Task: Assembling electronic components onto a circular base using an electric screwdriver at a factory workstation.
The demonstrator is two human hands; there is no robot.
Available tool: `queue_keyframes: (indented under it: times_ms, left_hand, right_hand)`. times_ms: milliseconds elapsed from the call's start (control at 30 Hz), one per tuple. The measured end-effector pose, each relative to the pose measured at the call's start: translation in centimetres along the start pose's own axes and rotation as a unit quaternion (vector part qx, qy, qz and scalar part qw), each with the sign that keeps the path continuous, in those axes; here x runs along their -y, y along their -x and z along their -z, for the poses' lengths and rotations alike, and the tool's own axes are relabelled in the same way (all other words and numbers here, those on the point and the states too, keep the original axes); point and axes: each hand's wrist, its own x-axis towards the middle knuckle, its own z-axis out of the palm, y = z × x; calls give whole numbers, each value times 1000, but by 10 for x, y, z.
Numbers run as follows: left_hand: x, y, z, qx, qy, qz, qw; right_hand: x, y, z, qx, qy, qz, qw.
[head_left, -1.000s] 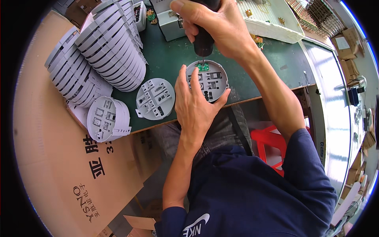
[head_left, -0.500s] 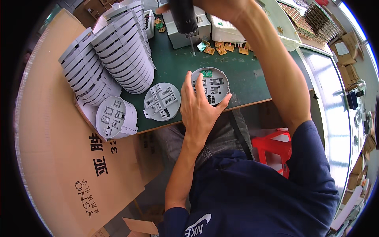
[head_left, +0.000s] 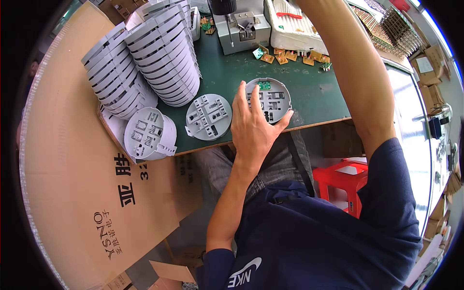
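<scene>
My left hand point(head_left: 253, 126) spans a round grey plastic housing point(head_left: 279, 96) near the table's front edge, with its thumb at the right rim and its fingers across the left side. A small green circuit board point(head_left: 264, 85) sits inside the housing at the far side. My right forearm point(head_left: 355, 53) stretches to the top edge, and the hand itself is out of the picture. At the top, a black electric screwdriver point(head_left: 223, 6) points its thin bit down beside a grey metal box point(head_left: 241, 43); whatever holds the screwdriver is hidden. Another grey disc-shaped part point(head_left: 209, 116) lies left of my left hand.
Tall stacks of grey housings point(head_left: 166, 60) stand at the left, with a cup-shaped housing point(head_left: 151, 133) at the table corner. Several small orange boards point(head_left: 290, 56) lie before a white foam tray point(head_left: 295, 38). A large cardboard sheet point(head_left: 72, 145) borders the left; a red stool point(head_left: 340, 179) stands below right.
The whole view has shifted, so table things appear lower at the top and further right. My right hand, earlier seen around the screwdriver, has left the picture. My left hand stays on the housing.
</scene>
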Motion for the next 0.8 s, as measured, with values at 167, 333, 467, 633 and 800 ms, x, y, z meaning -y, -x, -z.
queue_keyframes:
  times_ms: [167, 333, 467, 633, 800]
  left_hand:
    - [5, 1, 1, -2, -4, 3, 1000]
    - [10, 3, 3, -1, -7, 13, 1000]
    - [-4, -3, -2, 2, 20, -1, 1000]
    - [1, -1, -1, 5, 28, 11, 1000]
    - [5, 1, 2, 9, 23, 13, 1000]
  right_hand:
    - [29, 4, -48, -288, -157, -199, 924]
    - [1, 6, -23, -146, -21, -78, 986]
    - [-16, 19, 12, -83, 149, 35, 985]
    - [-27, 12, 24, -79, 136, 52, 986]
    - [3, 14, -17, -224, -162, -174, 945]
